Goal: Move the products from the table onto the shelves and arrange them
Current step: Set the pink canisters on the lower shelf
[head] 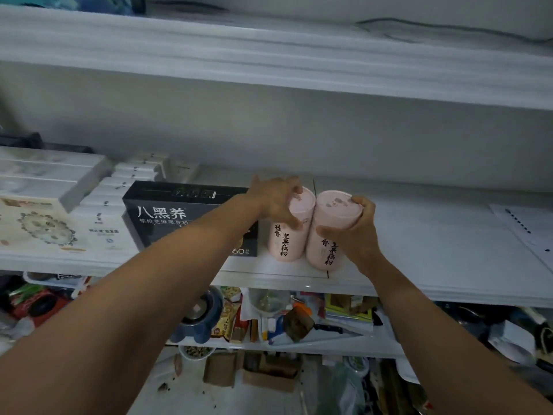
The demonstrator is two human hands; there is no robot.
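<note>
Two pink cylindrical cans with black lettering stand side by side and touching on the white shelf point(419, 265). My left hand point(275, 202) grips the top of the left pink can point(285, 242), fingers curled over its lid. My right hand point(356, 232) grips the right pink can point(324, 250) from its right side, thumb across the front and fingers over the lid rim. A black box point(167, 217) with white lettering lies just left of the cans, partly hidden by my left forearm.
White and patterned flat boxes point(54, 205) are stacked at the shelf's left end. A white sheet point(526, 229) lies at the far right. Another shelf board point(269, 64) runs overhead. Below, cluttered shelves hold packets, a blue bowl point(200, 316) and bags.
</note>
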